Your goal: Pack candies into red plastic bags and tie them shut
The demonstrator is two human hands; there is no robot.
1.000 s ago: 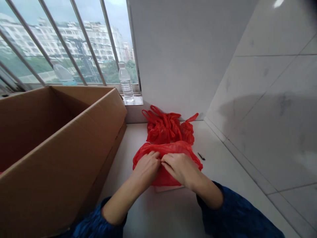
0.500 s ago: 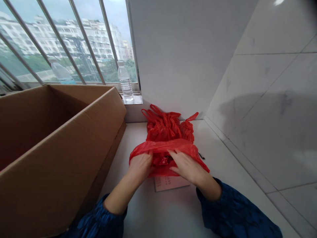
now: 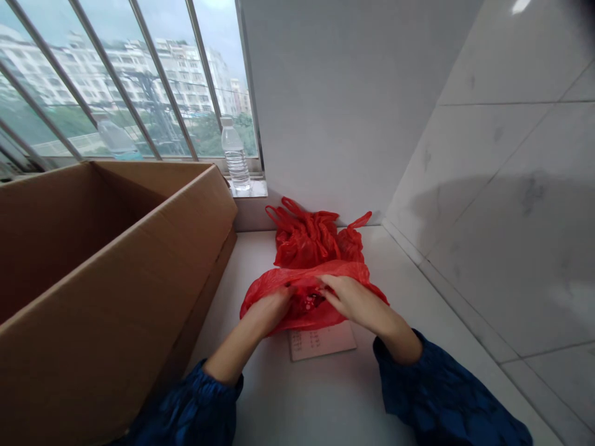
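A red plastic bag (image 3: 264, 285) lies with its mouth spread toward me, small dark red items with white dots (image 3: 310, 301) showing inside. My left hand (image 3: 275, 308) reaches into the mouth from the left, fingers stretched inward and partly hidden by the plastic. From the right, my right hand (image 3: 346, 297) enters the same mouth, its fingers apart and bent over the contents. Neither hand is seen holding anything. Under the bag's near edge sticks out a flat pale pink booklet or box (image 3: 323, 344) with printed characters.
Behind the bag, more knotted red bags (image 3: 307, 238) rest against the wall. A large open cardboard box (image 3: 186, 248) stands at left. On the window ledge is a clear plastic bottle (image 3: 236, 158); another bottle (image 3: 116, 139) is behind the box. A tiled wall (image 3: 525, 248) borders the white surface at right.
The bag's mouth has sagged and shifted slightly left. My left hand has moved deeper toward the middle, and my right hand has lifted a little with its fingers more bent.
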